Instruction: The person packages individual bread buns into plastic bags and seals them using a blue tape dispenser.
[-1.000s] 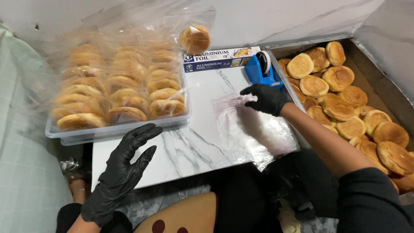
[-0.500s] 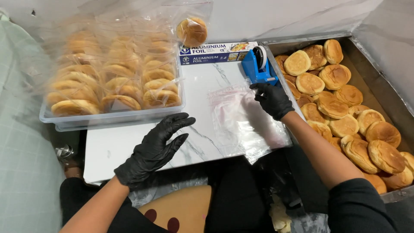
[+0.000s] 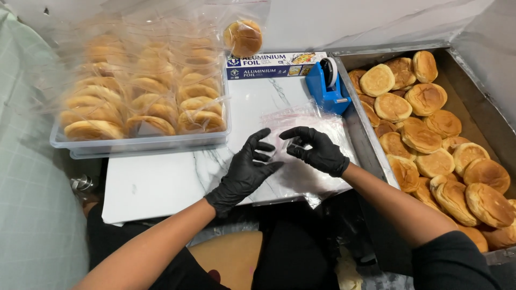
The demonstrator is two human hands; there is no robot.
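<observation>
Centre of frame: clear plastic bags flat on the white marble worktop.
Left hand: fingers spread apart, touching the bags.
Right hand: fingertips pinched on the top bag.
Upper centre: blue tape dispenser, foil box.
Upper left: tub of bagged buns.
Right: tray of loose buns.

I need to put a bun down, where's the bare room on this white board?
Free: the board's front-left, below the clear tub and left of the left hand. Also a strip between foil box and bags. Crowded: the right side, with both hands, bags and tape dispenser.
</observation>
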